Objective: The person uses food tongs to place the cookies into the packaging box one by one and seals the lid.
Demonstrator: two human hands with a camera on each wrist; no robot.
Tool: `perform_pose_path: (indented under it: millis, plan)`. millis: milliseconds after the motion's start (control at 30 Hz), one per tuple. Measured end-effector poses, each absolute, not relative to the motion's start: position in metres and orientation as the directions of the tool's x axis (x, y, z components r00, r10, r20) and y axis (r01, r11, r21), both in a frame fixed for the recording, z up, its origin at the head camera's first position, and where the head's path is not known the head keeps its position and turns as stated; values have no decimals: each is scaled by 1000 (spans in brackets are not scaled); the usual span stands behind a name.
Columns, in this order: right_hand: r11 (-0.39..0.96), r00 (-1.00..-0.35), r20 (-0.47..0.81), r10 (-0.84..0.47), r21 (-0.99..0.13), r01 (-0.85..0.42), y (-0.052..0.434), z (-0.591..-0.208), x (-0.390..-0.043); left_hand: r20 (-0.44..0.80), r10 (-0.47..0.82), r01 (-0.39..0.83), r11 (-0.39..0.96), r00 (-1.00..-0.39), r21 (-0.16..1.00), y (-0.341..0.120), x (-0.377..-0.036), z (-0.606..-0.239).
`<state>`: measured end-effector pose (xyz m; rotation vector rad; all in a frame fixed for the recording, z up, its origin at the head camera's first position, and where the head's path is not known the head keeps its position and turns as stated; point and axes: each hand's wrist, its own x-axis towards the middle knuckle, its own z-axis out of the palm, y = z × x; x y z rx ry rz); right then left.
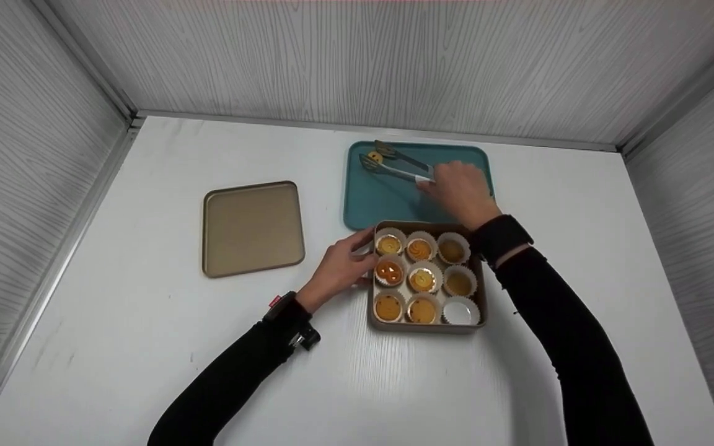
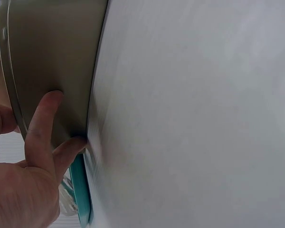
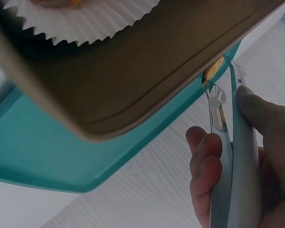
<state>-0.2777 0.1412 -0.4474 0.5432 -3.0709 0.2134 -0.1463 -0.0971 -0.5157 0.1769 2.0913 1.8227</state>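
A gold square box [image 1: 425, 327] holds paper cups, several with small golden pastries; the cup at its near right corner [image 1: 460, 311] is empty. My left hand [image 1: 341, 266] rests against the box's left side. In the left wrist view its straight fingers [image 2: 42, 123] press on the box wall [image 2: 52, 52]. My right hand [image 1: 459, 189] grips metal tongs [image 1: 397, 166] over a teal tray [image 1: 388, 201]. The tong tips sit on either side of a small pastry [image 1: 375, 157] on the tray. In the right wrist view the tongs [image 3: 237, 180] run under the thumb beside the box [image 3: 133, 80].
The gold lid [image 1: 251, 228] lies flat on the white table to the left of the box. The teal tray touches the box's far side. Grey panelled walls close off the table on the left, back and right.
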Motion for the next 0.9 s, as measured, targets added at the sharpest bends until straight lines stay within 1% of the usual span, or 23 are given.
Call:
perform_pose_path:
  millis: [167, 300, 400, 633, 900]
  plan:
    - [920, -934, 61, -351, -165, -356, 152, -449, -272, -190, 318, -143, 165, -929, 976, -96, -146, -516]
    - [921, -937, 55, -345, -175, -349, 162, -448, -264, -189, 314, -139, 177, -930, 974, -95, -147, -516]
    - [919, -936, 61, -346, -181, -351, 168, -448, -256, -195, 309, -145, 177, -931, 973, -96, -147, -516]
    - [899, -920, 121, -374, -196, -391, 183, -446, -239, -203, 294, -150, 193, -934, 970, -97, -147, -517]
    - [887, -917, 133, -377, -231, -399, 204, -441, -216, -201, 299, -142, 206, -933, 968, -95, -148, -517]
